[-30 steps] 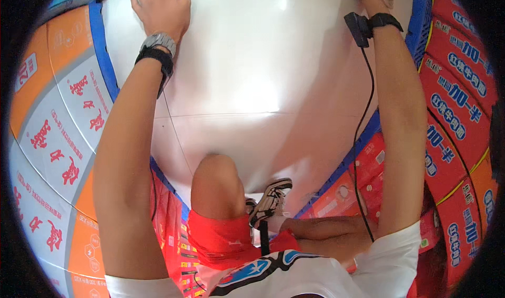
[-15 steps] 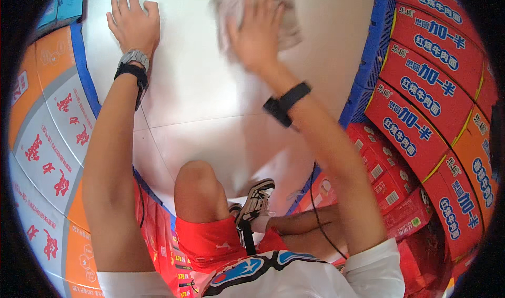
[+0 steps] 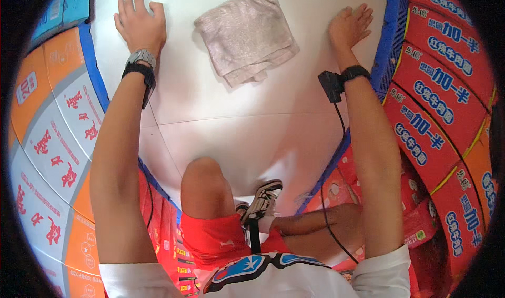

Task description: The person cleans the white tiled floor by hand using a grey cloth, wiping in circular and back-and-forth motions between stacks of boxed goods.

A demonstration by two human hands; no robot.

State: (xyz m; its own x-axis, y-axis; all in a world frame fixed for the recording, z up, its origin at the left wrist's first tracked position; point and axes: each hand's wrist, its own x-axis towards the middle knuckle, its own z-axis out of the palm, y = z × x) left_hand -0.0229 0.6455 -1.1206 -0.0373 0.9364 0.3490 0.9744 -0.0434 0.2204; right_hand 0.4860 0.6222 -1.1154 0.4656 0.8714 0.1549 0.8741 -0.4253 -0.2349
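Observation:
A folded, greyish-pink cloth (image 3: 247, 35) lies flat on the pale, shiny floor (image 3: 221, 135), with its near edge a little rumpled. To its left my left hand (image 3: 141, 24) rests palm down, fingers stretched out and apart, with nothing in it. My right hand (image 3: 350, 28) is off to the cloth's right, apart from it, fingers extended and holding nothing. Both wrists carry dark bands, and the left one also has a silver watch (image 3: 141, 57).
Stacked red cartons (image 3: 436, 87) line the right side. Grey and orange cartons (image 3: 58, 140) stand on the left, with a blue-green package (image 3: 63, 11) at the upper left. Blue plastic edging (image 3: 386, 45) borders the floor. A cable (image 3: 325, 214) hangs from my right wrist.
My right hand has left the cloth and moved right. The cloth now lies on the floor untouched. My left hand keeps its place on the floor.

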